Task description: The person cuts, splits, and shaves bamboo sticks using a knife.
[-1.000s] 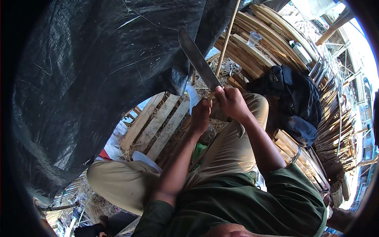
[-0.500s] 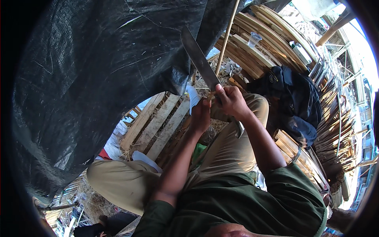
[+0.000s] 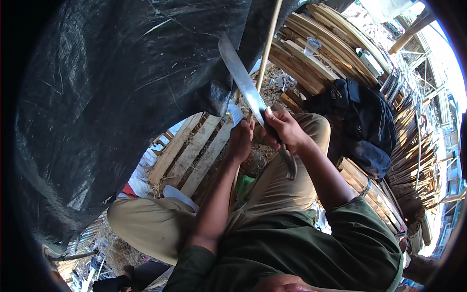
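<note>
My right hand (image 3: 286,131) is closed on a machete (image 3: 242,73), gripping it where the blade meets the handle. Its long blade slants up and to the left, the flat side catching light, while the curved handle end sticks out below my fingers over my right thigh. Just left of it, my left hand (image 3: 240,141) is closed round a long thin wooden stick (image 3: 268,46). The stick rises past the blade to the top of the view and also shows below my left hand. The fingers of my left hand are partly hidden.
A black tarp (image 3: 121,87) hangs over the left side. Wooden slats (image 3: 194,146) lie beyond my knees, with straw about. At right are stacked wood strips (image 3: 311,63), a plastic cup (image 3: 312,46), a dark backpack (image 3: 360,121) and a tied bundle of split pieces (image 3: 367,187).
My left hand has moved slightly left and down, apart from my right. The stick has shifted left with it. The machete has turned, showing a brighter blade face and more of its handle.
</note>
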A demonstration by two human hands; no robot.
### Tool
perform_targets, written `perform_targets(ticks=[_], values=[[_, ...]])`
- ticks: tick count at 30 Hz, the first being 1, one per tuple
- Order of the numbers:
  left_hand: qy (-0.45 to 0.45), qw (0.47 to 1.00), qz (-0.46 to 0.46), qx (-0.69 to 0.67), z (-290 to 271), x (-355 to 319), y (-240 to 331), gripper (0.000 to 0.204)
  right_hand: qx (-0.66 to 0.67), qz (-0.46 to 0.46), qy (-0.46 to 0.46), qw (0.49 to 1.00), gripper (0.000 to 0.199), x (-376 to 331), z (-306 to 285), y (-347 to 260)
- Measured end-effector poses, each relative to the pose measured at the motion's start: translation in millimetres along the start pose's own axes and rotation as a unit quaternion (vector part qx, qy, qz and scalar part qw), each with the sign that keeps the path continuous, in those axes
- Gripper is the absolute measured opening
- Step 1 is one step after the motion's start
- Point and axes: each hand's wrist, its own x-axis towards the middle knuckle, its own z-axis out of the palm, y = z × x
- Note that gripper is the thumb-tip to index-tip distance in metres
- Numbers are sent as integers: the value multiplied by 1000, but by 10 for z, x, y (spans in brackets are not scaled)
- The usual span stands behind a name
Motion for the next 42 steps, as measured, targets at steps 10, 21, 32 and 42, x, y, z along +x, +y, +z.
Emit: perform_targets(ticks=[10, 21, 32, 42], values=[[51, 981, 40, 181, -49, 28, 175, 44, -386, -234, 235, 861, 58, 85, 121, -53], [63, 982, 49, 171, 35, -38, 288, 56, -193, -51, 154, 968, 62, 195, 265, -78], [58, 983, 48, 165, -93, 101, -53, 49, 185, 145, -21, 972, 61, 105, 265, -92], [24, 972, 166, 166, 77, 127, -104, 52, -435, -267, 211, 834, 64, 370, 822, -330]])
